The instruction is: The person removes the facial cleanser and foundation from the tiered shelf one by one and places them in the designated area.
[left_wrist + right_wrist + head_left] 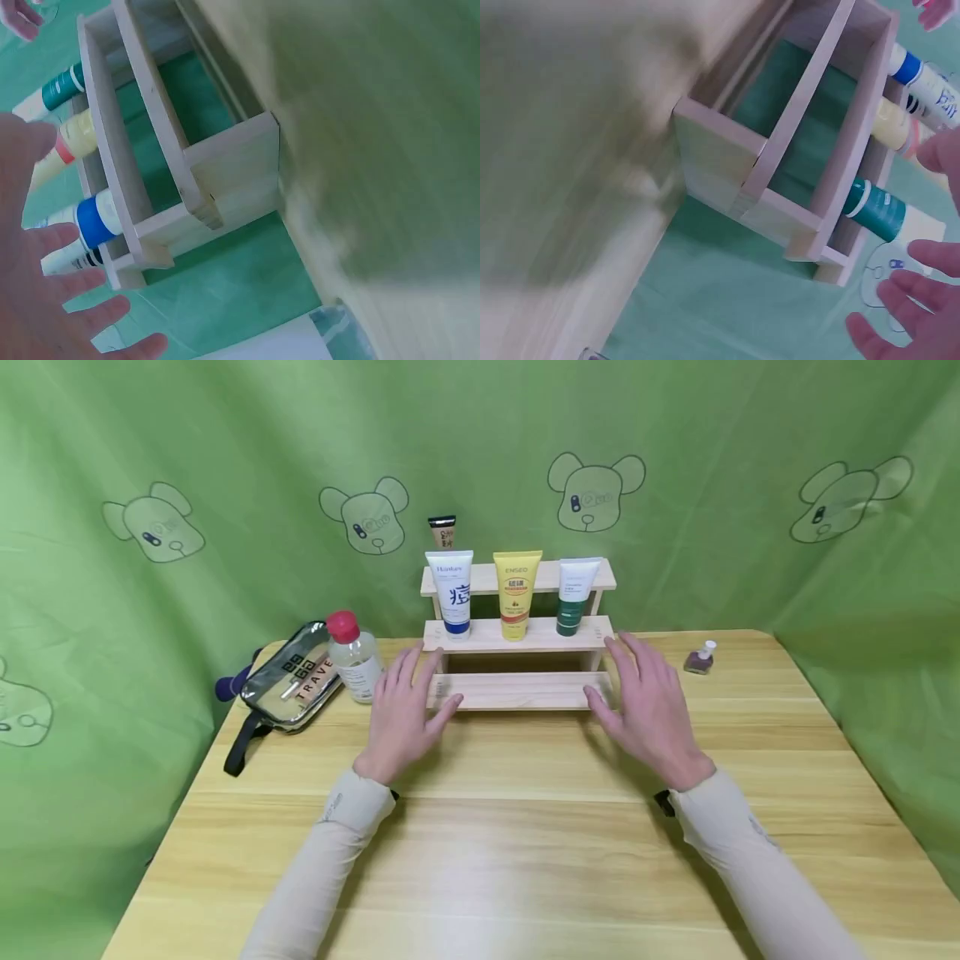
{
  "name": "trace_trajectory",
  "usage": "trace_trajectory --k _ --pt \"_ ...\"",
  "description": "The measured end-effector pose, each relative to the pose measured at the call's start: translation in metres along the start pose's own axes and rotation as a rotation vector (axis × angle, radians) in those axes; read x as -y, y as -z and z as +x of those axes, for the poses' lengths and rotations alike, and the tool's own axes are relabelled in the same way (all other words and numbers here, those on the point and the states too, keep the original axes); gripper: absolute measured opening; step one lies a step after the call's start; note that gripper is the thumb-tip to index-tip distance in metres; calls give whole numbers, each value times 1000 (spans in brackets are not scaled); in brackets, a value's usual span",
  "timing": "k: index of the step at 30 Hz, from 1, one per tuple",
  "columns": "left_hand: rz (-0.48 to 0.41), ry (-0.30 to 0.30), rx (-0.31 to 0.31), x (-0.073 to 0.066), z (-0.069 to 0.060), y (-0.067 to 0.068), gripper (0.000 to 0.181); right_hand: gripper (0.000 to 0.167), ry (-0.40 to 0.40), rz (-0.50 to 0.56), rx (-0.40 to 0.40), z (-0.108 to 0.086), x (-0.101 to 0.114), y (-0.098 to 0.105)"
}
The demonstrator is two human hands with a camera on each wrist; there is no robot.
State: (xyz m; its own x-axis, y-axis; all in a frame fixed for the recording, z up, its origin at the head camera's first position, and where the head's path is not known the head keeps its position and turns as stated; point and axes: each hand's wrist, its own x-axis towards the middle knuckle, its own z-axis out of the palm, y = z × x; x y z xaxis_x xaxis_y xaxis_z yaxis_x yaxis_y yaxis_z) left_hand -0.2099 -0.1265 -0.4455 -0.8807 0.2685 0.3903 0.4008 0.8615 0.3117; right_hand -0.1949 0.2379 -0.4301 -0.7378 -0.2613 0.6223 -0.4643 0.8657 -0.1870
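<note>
Pale-wood three-tier display rack [521, 692] near the far edge of the desk [487, 860], between left grip [405, 714] and right grip [651, 714], spread wide, holding nothing; probably light, stiff, best held by its end panels [236, 159], squeeze tubes [517, 597] apt to topple.

Rack [517, 692] approachable from front — bottle [352, 653] crowds its left.
</note>
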Motion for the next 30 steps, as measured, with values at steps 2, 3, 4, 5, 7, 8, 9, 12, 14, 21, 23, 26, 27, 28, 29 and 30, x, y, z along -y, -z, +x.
trace_trajectory --k 2,3,4,5,7,8,9,12,14,21,23,26,27,28,29,30 --pt "-65 22 8 3 5 -1 76 72 -9 44 -43 6 -3 -3" --pt "-102 32 11 4 8 -1 75 71 -26 75 -54 10 -3 -4" --pt "-134 42 14 6 11 -2 74 69 -49 110 -59 13 -4 -5" --pt "-163 51 15 8 13 -2 74 68 -79 152 -59 16 -3 -5" --pt "-216 66 13 11 18 -3 73 68 -143 233 -52 23 -1 -5" --pt "-239 72 11 13 21 -4 73 68 -173 270 -48 26 0 -4" --pt "-260 76 8 14 24 -4 72 67 -199 301 -43 29 0 -4" --pt "-324 97 9 18 31 -6 69 68 -264 360 -24 39 1 -3" --pt "-372 124 26 20 35 -8 66 68 -301 381 -7 44 0 -3" --pt "-558 183 65 29 44 -20 59 66 -388 444 10 60 -5 -9" --pt "-618 194 63 31 47 -24 57 66 -404 463 10 65 -7 -11" --pt "-713 236 58 33 49 -27 54 66 -441 523 11 74 -11 -13" --pt "-746 246 53 33 50 -29 54 65 -457 551 15 77 -11 -14" --pt "-774 256 49 34 50 -30 53 65 -475 580 18 79 -12 -14" --pt "-800 261 43 34 51 -31 52 64 -491 610 18 81 -13 -15" --pt "-826 265 39 33 51 -32 51 64 -504 638 19 83 -13 -16"
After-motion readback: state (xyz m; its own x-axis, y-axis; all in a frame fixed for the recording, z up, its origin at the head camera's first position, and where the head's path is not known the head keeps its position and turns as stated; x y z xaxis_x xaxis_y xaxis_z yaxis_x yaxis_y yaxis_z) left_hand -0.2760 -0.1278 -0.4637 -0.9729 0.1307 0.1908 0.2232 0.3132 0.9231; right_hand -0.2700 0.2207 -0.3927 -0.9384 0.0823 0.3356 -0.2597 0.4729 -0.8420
